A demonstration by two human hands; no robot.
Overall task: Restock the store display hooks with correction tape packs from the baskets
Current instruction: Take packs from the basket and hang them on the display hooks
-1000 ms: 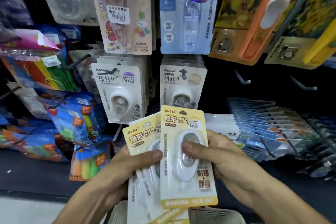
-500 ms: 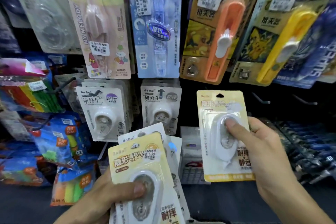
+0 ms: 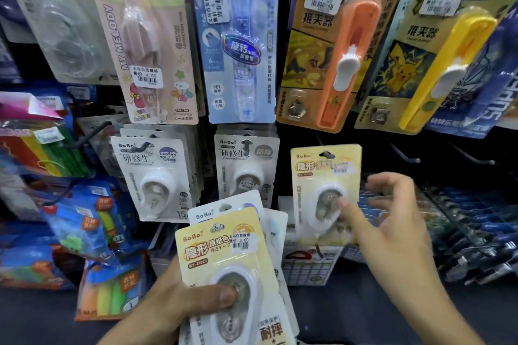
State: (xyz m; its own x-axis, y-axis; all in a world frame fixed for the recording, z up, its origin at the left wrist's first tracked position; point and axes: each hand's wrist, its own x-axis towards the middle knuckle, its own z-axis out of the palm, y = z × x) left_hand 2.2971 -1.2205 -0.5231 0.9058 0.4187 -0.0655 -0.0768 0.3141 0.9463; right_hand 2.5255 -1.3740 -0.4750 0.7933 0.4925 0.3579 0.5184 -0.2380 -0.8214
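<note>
A yellow correction tape pack [image 3: 311, 176] hangs on a black display hook [image 3: 325, 154] in the middle row, right of two hooks full of white packs [image 3: 157, 176] [image 3: 246, 171]. My right hand [image 3: 392, 232] is just right of the hung pack with spread, relaxed fingers. Its thumb tip touches the pack's blister. My left hand [image 3: 173, 305] grips a fanned stack of packs [image 3: 218, 249] low in the middle, thumb pressed on the top yellow one's blister.
Two bare hooks [image 3: 406, 155] [image 3: 476, 158] stick out right of the hung pack. Large carded items hang in the row above [image 3: 238, 36] [image 3: 336, 50]. Blue packs [image 3: 462, 227] lie at the lower right, and coloured bags [image 3: 92, 227] hang at the left.
My right hand took the yellow pack off the stack, carried it up and right to the hook, hung it, and has loosened its grip. The left hand still holds the stack.
</note>
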